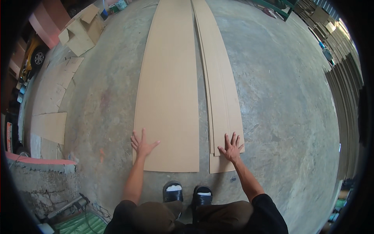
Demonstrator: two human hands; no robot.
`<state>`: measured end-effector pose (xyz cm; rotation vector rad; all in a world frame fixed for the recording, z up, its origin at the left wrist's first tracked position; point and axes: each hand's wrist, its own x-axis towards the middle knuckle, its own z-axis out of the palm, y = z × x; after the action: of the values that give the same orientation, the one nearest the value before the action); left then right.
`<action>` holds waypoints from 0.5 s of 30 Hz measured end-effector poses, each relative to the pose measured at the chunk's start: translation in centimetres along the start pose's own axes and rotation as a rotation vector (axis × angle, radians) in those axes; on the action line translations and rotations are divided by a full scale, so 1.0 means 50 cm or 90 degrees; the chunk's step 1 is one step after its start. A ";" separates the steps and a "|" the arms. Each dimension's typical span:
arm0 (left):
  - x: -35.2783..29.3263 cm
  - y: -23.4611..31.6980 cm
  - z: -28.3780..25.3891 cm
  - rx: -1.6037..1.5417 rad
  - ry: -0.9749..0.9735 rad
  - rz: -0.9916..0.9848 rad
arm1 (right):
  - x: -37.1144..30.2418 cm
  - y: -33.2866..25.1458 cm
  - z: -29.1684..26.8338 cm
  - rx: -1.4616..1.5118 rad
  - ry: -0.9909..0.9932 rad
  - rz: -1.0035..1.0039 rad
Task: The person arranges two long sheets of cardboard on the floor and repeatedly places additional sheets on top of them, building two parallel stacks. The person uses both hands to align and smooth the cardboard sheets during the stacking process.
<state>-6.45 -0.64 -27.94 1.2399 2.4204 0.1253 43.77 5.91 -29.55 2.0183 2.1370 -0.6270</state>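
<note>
Two long runs of brown cardboard lie on the concrete floor, stretching away from my feet. With fingers spread, my left hand [144, 145] rests on the near left edge of the wide cardboard sheet [167, 93]. My right hand [231, 148] also has its fingers apart and touches the near end of the narrower cardboard strip [222, 85]. That strip lies on another cardboard piece [219, 165], whose near end sticks out below it. A narrow gap of floor separates the wide sheet from the strips.
An open cardboard box [82, 33] stands at the far left, with flattened cardboard [50, 125] nearer me. A low wall [43, 175] is at near left. Stacked sheets [344, 97] line the right side. A green metal frame [278, 7] stands at far right.
</note>
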 end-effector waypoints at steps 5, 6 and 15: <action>-0.003 -0.031 0.009 -0.073 0.037 -0.073 | -0.012 -0.055 0.063 0.147 0.111 -0.179; -0.011 -0.032 0.009 -0.068 0.036 -0.070 | -0.018 -0.090 0.079 0.221 0.133 -0.256; -0.087 -0.072 0.045 -0.045 0.037 -0.080 | -0.047 -0.372 0.057 0.368 -0.218 -0.070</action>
<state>-6.02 -6.48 -29.53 1.0639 2.5129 0.2107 25.26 2.36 -27.46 1.8354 2.0154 -1.6326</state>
